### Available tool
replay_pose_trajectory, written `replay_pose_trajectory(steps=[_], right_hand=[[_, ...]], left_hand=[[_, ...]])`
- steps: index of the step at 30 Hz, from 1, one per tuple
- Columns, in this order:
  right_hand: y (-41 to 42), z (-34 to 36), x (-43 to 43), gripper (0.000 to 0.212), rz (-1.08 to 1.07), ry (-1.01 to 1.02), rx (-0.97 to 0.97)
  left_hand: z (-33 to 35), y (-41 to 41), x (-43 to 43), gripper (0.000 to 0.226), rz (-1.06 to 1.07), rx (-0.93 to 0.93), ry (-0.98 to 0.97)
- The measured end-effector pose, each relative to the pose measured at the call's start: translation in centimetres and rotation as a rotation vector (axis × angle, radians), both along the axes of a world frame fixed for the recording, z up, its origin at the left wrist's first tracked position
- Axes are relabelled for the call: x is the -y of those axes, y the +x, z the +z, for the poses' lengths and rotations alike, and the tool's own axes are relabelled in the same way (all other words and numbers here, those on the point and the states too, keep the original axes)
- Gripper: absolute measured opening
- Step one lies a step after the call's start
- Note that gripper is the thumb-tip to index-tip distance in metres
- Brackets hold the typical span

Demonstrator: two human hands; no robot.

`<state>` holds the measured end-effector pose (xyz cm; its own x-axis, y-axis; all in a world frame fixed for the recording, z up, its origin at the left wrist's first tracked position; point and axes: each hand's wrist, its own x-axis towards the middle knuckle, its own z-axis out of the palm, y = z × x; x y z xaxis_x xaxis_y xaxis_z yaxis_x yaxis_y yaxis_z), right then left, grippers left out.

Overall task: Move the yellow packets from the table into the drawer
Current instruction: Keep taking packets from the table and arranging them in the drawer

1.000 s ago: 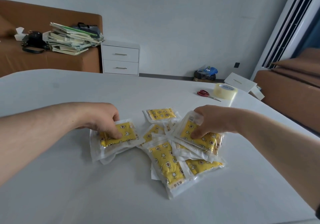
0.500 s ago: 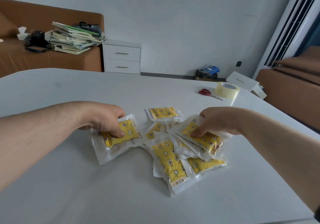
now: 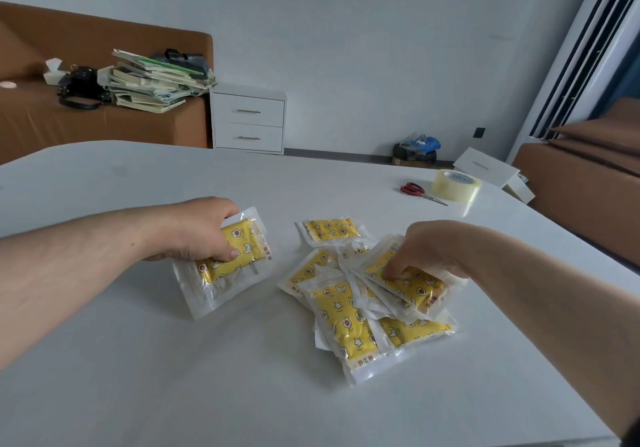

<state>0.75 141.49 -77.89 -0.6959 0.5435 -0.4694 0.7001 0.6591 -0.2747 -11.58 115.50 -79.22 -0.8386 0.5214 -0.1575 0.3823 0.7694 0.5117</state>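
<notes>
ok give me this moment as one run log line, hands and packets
phase: gathering | left hand: grips packet bundle | right hand: pinches top packets of pile | drawer unit: both drawers shut, across room

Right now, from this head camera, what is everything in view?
white table: one, white, foreground.
yellow star-print plastic packets: many, count unclear, yellow, heaped mid-table.
small packet stack: one, yellow, left of heap.
red-handled scissors: one, red, table's far right.
clear tape roll: one, yellowish, beside scissors.
white two-drawer cabinet: one, white, by wall, drawers closed.
brown sofa: one, brown, beyond table, left.
book pile: one, mixed colours, on sofa.
left hand: one, grips small packet stack.
right hand: one, pinches top packets of heap.
</notes>
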Motion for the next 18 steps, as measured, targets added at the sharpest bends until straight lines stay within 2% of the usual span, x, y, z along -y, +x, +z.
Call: replay_pose_trajectory(steps=[3, 5, 7, 11, 18], right_hand=[[0.0, 0.0, 0.1, 0.057, -0.038, -0.033, 0.011], [-0.1, -0.1, 0.1, 0.052, -0.050, -0.055, -0.007], [-0.1, -0.1, 0.0, 0.047, -0.048, -0.069, -0.045], [0.1, 0.3, -0.2, 0.050, 0.013, -0.111, -0.177], [3.6, 1.9, 1.6, 0.018, -0.175, -0.567, -0.464]], left_hand=[[0.0, 0.2, 0.4, 0.022, 0.006, -0.014, -0.004], [0.0, 0.3, 0.6, 0.022, 0.011, -0.011, 0.008], [0.2, 0.3, 0.9, 0.022, 0.016, -0.007, 0.027], [0.7, 0.4, 1.7, 0.020, 0.026, 0.018, 0.076], [3.3, 2.0, 4.7, 0.021, 0.079, 0.021, 0.170]])
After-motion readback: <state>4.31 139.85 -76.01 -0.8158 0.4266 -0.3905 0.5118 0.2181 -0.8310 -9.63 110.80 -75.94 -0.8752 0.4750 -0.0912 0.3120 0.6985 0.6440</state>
